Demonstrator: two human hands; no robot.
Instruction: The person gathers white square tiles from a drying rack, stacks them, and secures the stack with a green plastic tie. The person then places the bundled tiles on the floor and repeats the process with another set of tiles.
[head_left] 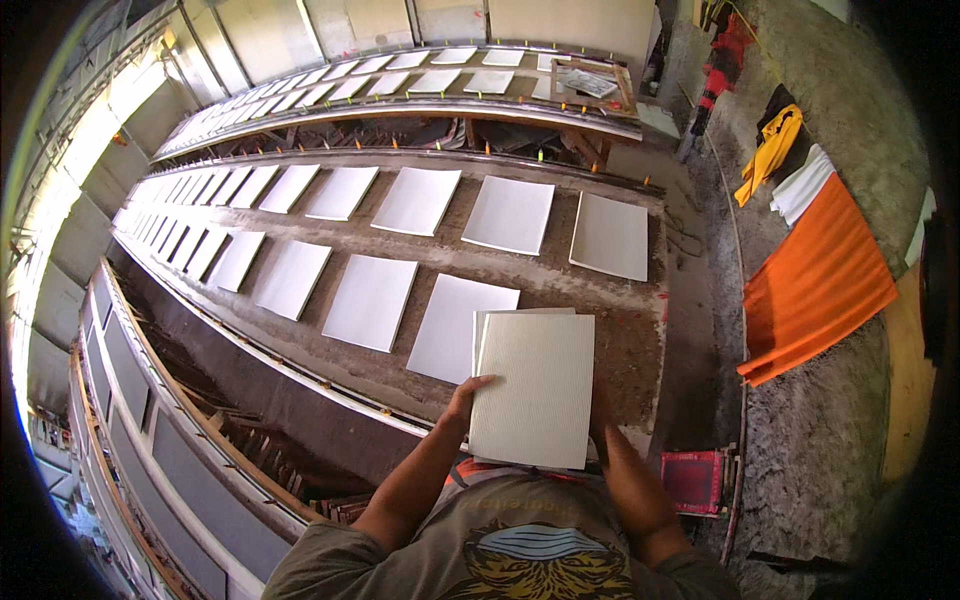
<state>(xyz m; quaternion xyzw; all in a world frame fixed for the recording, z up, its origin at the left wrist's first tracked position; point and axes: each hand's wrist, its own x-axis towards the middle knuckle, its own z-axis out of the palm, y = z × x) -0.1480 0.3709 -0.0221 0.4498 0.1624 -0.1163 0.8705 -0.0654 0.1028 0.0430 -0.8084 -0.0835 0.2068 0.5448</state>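
Observation:
In front of my body is a stack of off-white rectangular sheets [532, 390], its top face finely ribbed. The edge of another sheet shows behind its top. My left hand [466, 402] grips the left edge, thumb on the front and the other fingers hidden behind. At the right edge my right hand [601, 415] is in shadow and mostly covered by the stack, closed along its side. Just beyond, a white sheet [450, 325] lies flat on the long brown table [420, 252], partly hidden by the stack.
Two rows of white sheets [507, 215] run down the table. A second long table [400, 113] behind bears more sheets and a wooden frame [597, 85]. Another long surface with grey panels [190, 480] is at left. Orange cloth [820, 280] hangs right; a red-framed screen [692, 482] stands lower right.

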